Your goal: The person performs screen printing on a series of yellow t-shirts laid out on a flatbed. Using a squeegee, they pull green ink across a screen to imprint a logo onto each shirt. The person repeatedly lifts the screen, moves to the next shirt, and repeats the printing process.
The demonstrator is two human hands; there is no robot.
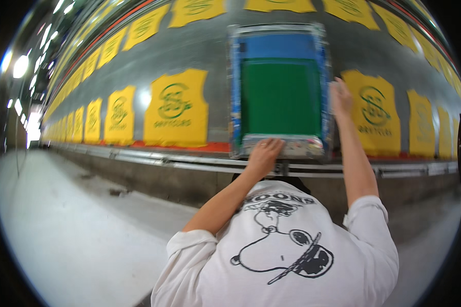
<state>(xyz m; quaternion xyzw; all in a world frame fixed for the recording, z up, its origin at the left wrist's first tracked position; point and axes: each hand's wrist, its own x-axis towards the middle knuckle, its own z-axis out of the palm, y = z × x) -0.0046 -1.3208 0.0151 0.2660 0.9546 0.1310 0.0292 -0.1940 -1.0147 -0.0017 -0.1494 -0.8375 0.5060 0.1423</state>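
Note:
A rectangular printing screen point(280, 95), with a green field, blue band and taped metal frame, lies on the long grey table. My left hand point(265, 153) grips its near bar, fingers curled over the silver taped edge, thumb hidden. My right hand point(341, 97) is closed on the upper right side of the same frame. Yellow garment pieces with green printed designs lie flat either side of the screen, one at the left point(175, 107) and another at the right point(371, 112), just beside my right forearm.
More yellow pieces point(112, 46) run in rows along the far edge and down both sides of the table. A metal rail point(189, 160) with a red strip follows the near edge. A pale floor point(51, 220) runs alongside, with bright lights at the far left.

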